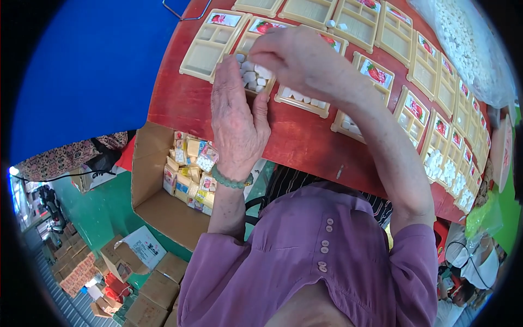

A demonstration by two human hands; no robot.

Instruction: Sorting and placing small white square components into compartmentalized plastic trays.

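On the red table lies a cream plastic compartment tray (pixel 255 92) with a strawberry picture card at its far end and small white blocks (pixel 251 75) heaped inside. My left hand (pixel 237 122) rests along its left and near edges, fingers stretched out and thumb apart. Over its right side, my right hand (pixel 299 57) has curled fingers pressed together, slightly blurred; what they hold is hidden. Just right of it, another cream tray (pixel 303 102) has white blocks lined up in its near part, partly under my right forearm. To the left lies a tray (pixel 206 52) without blocks.
Rows of similar trays (pixel 414 117) cover the red table (pixel 294 139), several with white blocks. A clear bag of white blocks (pixel 463 49) stands at the far right. Below the near edge is a cardboard box (pixel 150 163) with packed small boxes. Cartons (pixel 158 283) sit on the green floor.
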